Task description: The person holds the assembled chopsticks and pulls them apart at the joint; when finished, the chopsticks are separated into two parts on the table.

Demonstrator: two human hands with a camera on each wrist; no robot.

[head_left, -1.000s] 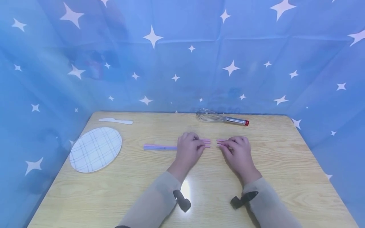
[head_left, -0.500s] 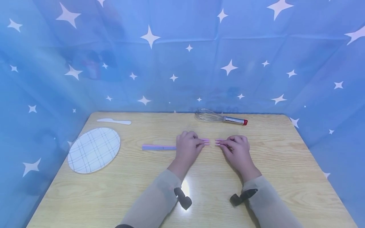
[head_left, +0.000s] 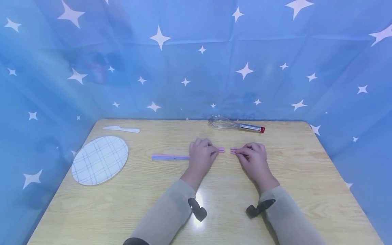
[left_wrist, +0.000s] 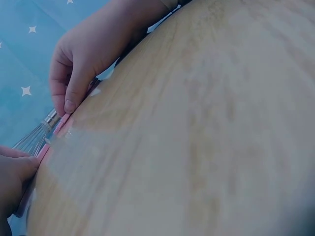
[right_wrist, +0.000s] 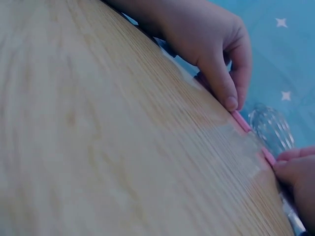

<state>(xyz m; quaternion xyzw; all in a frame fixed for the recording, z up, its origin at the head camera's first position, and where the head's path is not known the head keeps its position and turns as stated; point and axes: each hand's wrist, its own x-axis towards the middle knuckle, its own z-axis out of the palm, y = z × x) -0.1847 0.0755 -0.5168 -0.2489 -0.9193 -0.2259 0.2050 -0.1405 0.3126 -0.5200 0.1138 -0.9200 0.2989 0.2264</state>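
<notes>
My left hand [head_left: 200,156] pinches a bunch of slim chopsticks [head_left: 169,157] lying across the table. Their purple-blue and pink ends show to its left; pink tips [head_left: 221,149] poke out on the right. Opposite, my right hand [head_left: 254,158] pinches the pink ends [head_left: 233,150] of what look like more chopsticks; their length is hidden under the hand. A narrow gap parts the two sets of tips in the head view. In both wrist views, thumb and fingers hold the pink pieces [left_wrist: 64,120] low at the table surface.
A metal whisk [head_left: 235,124] with a red-ended handle lies behind my hands. At the left are a white knife [head_left: 121,129] and an oval white plate or board [head_left: 100,160] with a blue grid. A blue star-patterned curtain [head_left: 190,92] surrounds the wooden table [head_left: 226,217].
The pink tips at both hands were spread apart and now lie closer together. My hands stay in nearly the same places; the head view has shifted slightly.
</notes>
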